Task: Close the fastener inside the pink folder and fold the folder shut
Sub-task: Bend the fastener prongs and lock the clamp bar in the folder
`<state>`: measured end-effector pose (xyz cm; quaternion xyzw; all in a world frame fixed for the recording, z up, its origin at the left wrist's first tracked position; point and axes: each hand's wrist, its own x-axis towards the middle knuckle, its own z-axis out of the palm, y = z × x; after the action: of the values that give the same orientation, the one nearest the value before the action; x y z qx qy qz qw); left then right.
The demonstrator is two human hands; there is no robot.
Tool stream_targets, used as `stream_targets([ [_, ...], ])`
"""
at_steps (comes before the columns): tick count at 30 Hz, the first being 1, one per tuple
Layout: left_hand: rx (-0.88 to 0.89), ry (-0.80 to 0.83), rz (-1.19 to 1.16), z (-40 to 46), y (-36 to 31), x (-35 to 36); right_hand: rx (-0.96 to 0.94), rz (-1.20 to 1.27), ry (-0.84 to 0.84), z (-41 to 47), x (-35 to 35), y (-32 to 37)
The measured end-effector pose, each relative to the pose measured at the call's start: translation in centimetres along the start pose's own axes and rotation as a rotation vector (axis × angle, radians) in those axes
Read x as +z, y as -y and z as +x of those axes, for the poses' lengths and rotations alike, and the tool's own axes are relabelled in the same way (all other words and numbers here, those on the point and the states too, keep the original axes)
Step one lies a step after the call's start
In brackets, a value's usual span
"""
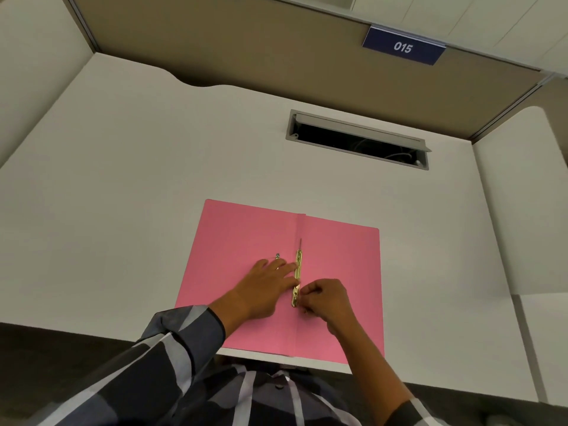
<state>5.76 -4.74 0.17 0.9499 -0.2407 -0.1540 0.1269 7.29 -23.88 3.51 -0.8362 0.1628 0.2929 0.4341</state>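
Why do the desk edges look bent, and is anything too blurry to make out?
Head view: the wide-angle lens bows the white desk and partition lines; lighting is soft and even, no glare. The pink folder and brass fastener read clearly, but the right hand fingertips are slightly smeared, so their grip is unclear.

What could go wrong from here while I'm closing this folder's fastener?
1. The folder overhangs the desk edge near you, so pressing there could tip or slide it.
2. One prong seems to stick up beyond the fastener; folding now might crease the cover.
3. The right hand pinches the bar's near end; thin metal could nick the fingers if it slips.
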Motion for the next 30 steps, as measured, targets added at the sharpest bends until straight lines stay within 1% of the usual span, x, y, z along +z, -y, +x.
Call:
stream_targets([
  [4,0.002,0.001,-0.003,0.1,0.1,0.0,-0.246,-0.275,-0.083,-0.5,0.8,-1.4],
  [7,0.005,0.024,-0.001,0.1,0.3,0.2,-0.38,-0.366,-0.155,-1.2,1.8,-2.5],
  [10,0.012,0.053,0.013,0.3,0.4,0.3,-0.433,-0.406,-0.191,-1.8,2.9,-3.2],
  [18,0.007,0.034,0.072,0.4,0.0,0.6,-0.414,-0.432,-0.226,-2.9,4.6,-3.2],
  [24,-0.003,0.03,0.069,0.4,0.0,0.9,-0.313,-0.38,-0.243,-3.2,5.1,-2.6],
  [30,-0.014,0.03,0.073,0.4,-0.2,1.0,-0.239,-0.27,-0.276,-3.5,5.7,-2.3],
])
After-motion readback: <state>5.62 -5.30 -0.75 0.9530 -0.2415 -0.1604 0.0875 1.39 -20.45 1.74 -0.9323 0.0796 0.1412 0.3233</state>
